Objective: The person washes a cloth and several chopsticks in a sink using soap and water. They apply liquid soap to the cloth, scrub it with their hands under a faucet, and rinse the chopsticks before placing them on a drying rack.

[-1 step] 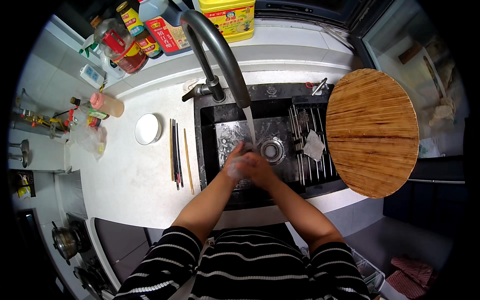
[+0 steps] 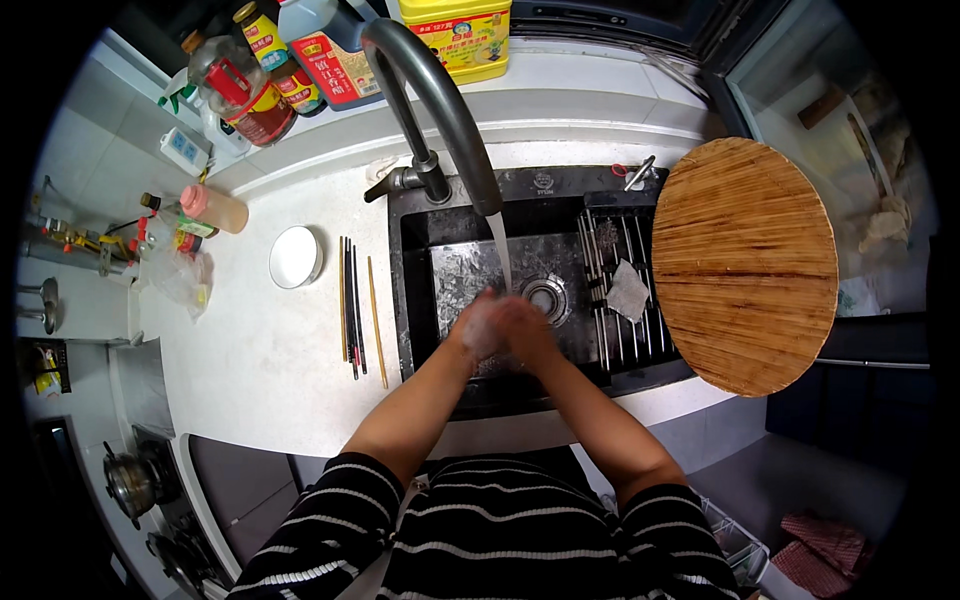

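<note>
My left hand (image 2: 474, 328) and my right hand (image 2: 524, 328) are close together over the black sink (image 2: 425, 222), smeared by motion. A stream of water (image 2: 501, 250) from the tall dark faucet (image 2: 462, 125) falls onto them. A pale, whitish patch shows between the palms, and I cannot make out whether it is suds, water or a held thing. The fingers are too blurred to tell their pose. Just beyond my right hand lies the round drain (image 2: 543, 298); wet spots cover the basin floor.
Left of the sink, a white bowl (image 2: 296, 258) and several chopsticks (image 2: 352, 310) lie on the white counter (image 2: 250, 370). A rack (image 2: 640, 340) with a grey cloth (image 2: 627, 292) spans the sink's right side, beside a round wooden board (image 2: 745, 265). Bottles (image 2: 250, 95) line the sill.
My right hand has shifted slightly, its fingers now higher and more directly under the water stream. The hands remain together; nothing else has moved.
</note>
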`<action>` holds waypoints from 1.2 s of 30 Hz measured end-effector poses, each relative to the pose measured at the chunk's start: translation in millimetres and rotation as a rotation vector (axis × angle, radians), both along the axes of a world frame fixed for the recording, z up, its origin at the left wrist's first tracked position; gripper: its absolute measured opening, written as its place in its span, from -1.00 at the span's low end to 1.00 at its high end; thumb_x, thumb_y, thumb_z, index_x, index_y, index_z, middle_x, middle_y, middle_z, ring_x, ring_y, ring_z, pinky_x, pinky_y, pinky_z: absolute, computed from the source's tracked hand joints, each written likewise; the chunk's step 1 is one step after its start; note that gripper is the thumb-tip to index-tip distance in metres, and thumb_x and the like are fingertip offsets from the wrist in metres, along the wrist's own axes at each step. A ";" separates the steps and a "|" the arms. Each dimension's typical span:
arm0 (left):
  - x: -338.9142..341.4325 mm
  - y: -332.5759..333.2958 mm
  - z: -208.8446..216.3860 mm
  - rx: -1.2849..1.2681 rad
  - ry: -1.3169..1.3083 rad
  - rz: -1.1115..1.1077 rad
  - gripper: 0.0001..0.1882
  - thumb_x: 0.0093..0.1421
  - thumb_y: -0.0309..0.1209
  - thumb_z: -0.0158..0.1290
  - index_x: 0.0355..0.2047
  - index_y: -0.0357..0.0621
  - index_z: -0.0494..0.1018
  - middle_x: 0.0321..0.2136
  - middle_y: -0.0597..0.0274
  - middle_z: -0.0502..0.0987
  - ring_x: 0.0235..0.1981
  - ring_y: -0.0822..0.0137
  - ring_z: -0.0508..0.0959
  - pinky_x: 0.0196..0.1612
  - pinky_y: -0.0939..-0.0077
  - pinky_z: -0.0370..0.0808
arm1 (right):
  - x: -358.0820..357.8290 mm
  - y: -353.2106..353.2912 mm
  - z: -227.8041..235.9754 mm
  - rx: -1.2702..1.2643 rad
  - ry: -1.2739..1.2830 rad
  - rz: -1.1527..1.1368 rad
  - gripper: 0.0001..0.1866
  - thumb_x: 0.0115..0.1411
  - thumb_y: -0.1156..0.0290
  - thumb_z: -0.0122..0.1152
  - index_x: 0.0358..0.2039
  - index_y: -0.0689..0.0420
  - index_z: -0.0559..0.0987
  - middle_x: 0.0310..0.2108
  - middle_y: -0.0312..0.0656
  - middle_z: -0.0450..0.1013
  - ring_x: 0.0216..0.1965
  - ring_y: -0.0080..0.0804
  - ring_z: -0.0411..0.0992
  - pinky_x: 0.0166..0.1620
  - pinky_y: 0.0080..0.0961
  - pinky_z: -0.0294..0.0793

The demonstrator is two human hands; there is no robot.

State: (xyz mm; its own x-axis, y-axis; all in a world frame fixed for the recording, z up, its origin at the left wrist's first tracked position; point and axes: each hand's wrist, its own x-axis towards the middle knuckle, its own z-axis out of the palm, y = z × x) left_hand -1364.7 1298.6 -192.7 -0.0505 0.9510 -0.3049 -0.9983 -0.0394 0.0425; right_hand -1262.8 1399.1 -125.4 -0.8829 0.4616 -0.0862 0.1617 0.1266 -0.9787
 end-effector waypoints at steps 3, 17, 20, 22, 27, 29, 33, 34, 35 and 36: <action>18.6 27.5 31.4 -0.432 -0.148 0.287 -0.52 0.25 0.02 -0.34 -0.20 -0.01 0.44 -0.20 0.26 0.46 -0.11 0.29 0.41 0.02 0.37 0.32 | -5.6 18.4 -22.1 -0.448 -0.044 -0.538 -0.84 0.03 0.36 0.17 -0.39 0.15 0.49 -0.49 -0.23 0.44 -0.39 -0.50 0.40 -0.33 -0.54 0.37; 15.4 14.6 17.7 -0.194 -0.105 0.133 -0.60 0.16 -0.01 -0.18 -0.32 -0.07 0.42 -0.35 0.18 0.51 -0.29 0.21 0.50 -0.14 0.24 0.44 | -12.3 -2.3 -56.4 0.307 0.010 -0.545 -0.82 -0.15 0.37 0.17 -0.55 0.16 0.40 -0.41 -0.02 0.31 -0.31 -0.06 0.32 -0.20 -0.32 0.29; 27.4 28.7 19.3 -0.576 -0.008 0.219 -0.60 0.18 -0.03 -0.21 -0.35 -0.08 0.43 -0.38 0.20 0.51 -0.31 0.21 0.49 -0.14 0.26 0.43 | -14.6 -2.9 -45.9 0.213 -0.117 -0.542 -0.82 -0.16 0.37 0.18 -0.59 0.16 0.40 -0.45 -0.02 0.31 -0.36 -0.05 0.32 -0.22 -0.31 0.30; 22.8 31.1 28.9 -0.571 -0.042 0.188 -0.66 0.17 -0.10 -0.18 -0.35 -0.09 0.43 -0.37 0.21 0.51 -0.32 0.24 0.50 -0.24 0.34 0.46 | -16.5 -5.9 -28.7 0.287 -0.160 -0.514 -0.82 -0.10 0.34 0.15 -0.62 0.16 0.41 -0.45 -0.01 0.32 -0.36 -0.05 0.33 -0.24 -0.29 0.31; 1.8 8.8 14.8 -0.040 -0.141 0.008 -0.75 0.18 -0.26 -0.21 -0.41 -0.06 0.43 -0.42 0.25 0.51 -0.35 0.26 0.50 -0.23 0.31 0.44 | -25.1 -34.8 -28.7 0.793 0.159 -0.336 -0.81 0.01 0.35 0.07 -0.52 0.23 0.43 -0.44 -0.06 0.34 -0.36 -0.13 0.34 -0.27 -0.35 0.34; 5.6 9.9 13.1 -0.238 -0.036 0.054 -0.77 0.17 -0.26 -0.19 -0.42 -0.06 0.42 -0.43 0.26 0.50 -0.37 0.27 0.49 -0.25 0.34 0.44 | -19.6 -6.7 -65.1 0.392 -0.028 -0.278 -0.77 0.05 0.30 0.08 -0.43 0.25 0.44 -0.38 -0.08 0.36 -0.29 -0.18 0.37 -0.23 -0.35 0.35; 8.7 24.1 44.6 -0.472 0.158 0.052 -0.65 0.15 -0.08 -0.14 -0.30 -0.11 0.39 -0.30 0.18 0.47 -0.23 0.23 0.45 -0.11 0.27 0.38 | -24.3 25.9 -46.2 -1.059 -0.020 -0.310 -0.68 0.13 0.22 0.11 -0.28 0.25 0.46 -0.37 -0.14 0.44 -0.33 -0.42 0.43 -0.29 -0.45 0.42; 4.6 22.6 55.7 -0.505 0.207 0.027 -0.57 0.14 -0.03 -0.12 -0.24 -0.14 0.37 -0.25 0.13 0.45 -0.18 0.20 0.43 -0.07 0.27 0.36 | -24.6 22.6 -15.4 -1.209 -0.014 -0.316 -0.69 0.12 0.23 0.11 -0.30 0.25 0.48 -0.38 -0.16 0.45 -0.35 -0.44 0.44 -0.31 -0.47 0.42; 0.8 21.7 64.9 -0.538 0.257 -0.003 -0.49 0.13 0.03 -0.11 -0.18 -0.18 0.35 -0.21 0.08 0.43 -0.13 0.18 0.41 -0.03 0.26 0.33 | -24.8 20.8 0.0 -1.360 -0.005 -0.323 -0.71 0.12 0.24 0.12 -0.33 0.25 0.50 -0.39 -0.17 0.45 -0.37 -0.45 0.44 -0.33 -0.48 0.42; -2.6 22.2 75.2 -0.782 0.549 -0.033 -0.43 0.11 0.05 -0.08 -0.12 -0.22 0.31 -0.18 0.03 0.41 -0.11 0.16 0.40 -0.02 0.28 0.32 | -24.4 23.3 -8.0 -1.259 -0.027 -0.281 -0.72 0.12 0.25 0.13 -0.33 0.25 0.50 -0.39 -0.18 0.45 -0.36 -0.47 0.43 -0.33 -0.50 0.42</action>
